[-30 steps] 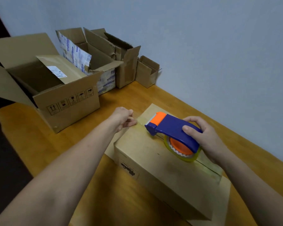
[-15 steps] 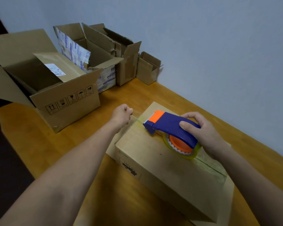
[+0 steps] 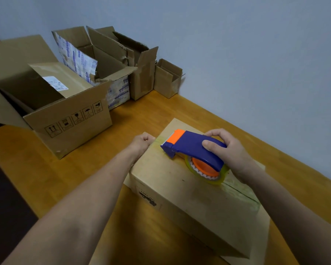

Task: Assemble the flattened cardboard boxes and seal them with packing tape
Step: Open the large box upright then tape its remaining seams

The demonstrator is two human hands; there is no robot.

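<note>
A closed brown cardboard box [image 3: 180, 190] lies on the wooden table [image 3: 147, 111], on top of a flat cardboard sheet [image 3: 264, 243]. Yellowish clear tape runs along its top seam [image 3: 237, 188]. My right hand [image 3: 231, 153] grips the handle of a blue and orange tape dispenser [image 3: 187, 146], whose roll [image 3: 206, 171] rests on the box top. My left hand [image 3: 141, 143] is curled at the box's far-left edge and holds the end of the tape strip [image 3: 159, 140] that stretches from the dispenser's mouth.
Several open cardboard boxes stand at the back left: a large one with handling symbols [image 3: 69, 121], one with blue print [image 3: 103, 73], a tall one [image 3: 143, 73] and a small one [image 3: 168, 79]. A grey wall runs along the table's right side.
The dispenser and my right hand have slid a little toward the box's far-left end. My left hand has curled tighter and dropped against the box edge.
</note>
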